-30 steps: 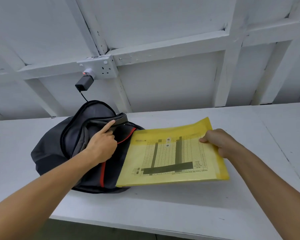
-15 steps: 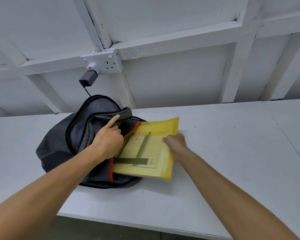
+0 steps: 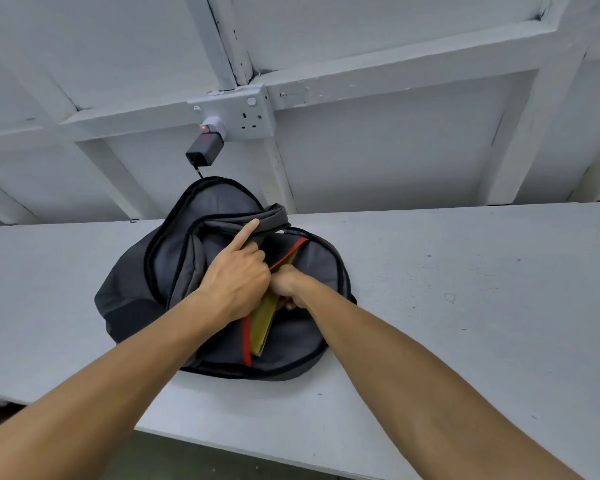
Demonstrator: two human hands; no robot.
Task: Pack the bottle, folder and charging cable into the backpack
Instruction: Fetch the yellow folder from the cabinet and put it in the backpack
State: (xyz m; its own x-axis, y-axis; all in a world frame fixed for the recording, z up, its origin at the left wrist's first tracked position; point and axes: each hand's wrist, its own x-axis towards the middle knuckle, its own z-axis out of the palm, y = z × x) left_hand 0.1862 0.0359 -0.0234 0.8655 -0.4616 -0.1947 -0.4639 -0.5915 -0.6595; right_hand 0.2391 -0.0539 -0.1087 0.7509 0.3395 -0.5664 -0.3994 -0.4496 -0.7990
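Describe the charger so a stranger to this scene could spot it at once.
Start at the white wall behind the table and find the double socket on the crossbeam. The charger hangs from its left outlet, straight above the backpack, with a thin cable dropping behind the bag. It is the only dark block on the wall, with a red light glowing just above it.

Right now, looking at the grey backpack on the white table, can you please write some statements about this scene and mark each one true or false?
1. The yellow plastic folder sits mostly inside the grey backpack. True.
2. The left hand rests flat on the white table. False: it grips the backpack's opening.
3. The black charger is plugged into the wall socket. True.
4. The right hand holds a bottle. False: it holds the folder.
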